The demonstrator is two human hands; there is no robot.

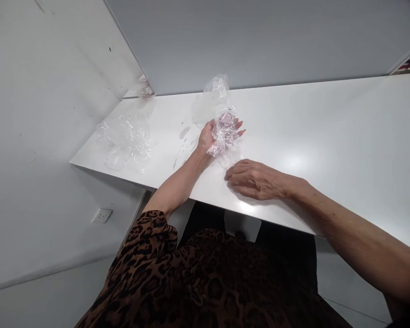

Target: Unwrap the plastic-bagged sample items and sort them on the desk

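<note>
A pinkish object wrapped in crinkled clear plastic wrap rests in my left hand. That hand is palm up, with its thumb at the left side and its fingertips showing past the right side of the bundle. What the wrapped object is cannot be made out through the plastic. Below and to the right of the bundle, my right hand lies low over the white tabletop, its fingers curled together close to a trailing edge of the wrap. Its fingertips are turned down, so whatever they pinch is hidden.
Loose clear plastic lies on the left of the white table. Another crumpled piece sits behind the bundle, against the grey panel. A wall bounds the left side, with a socket below table height.
</note>
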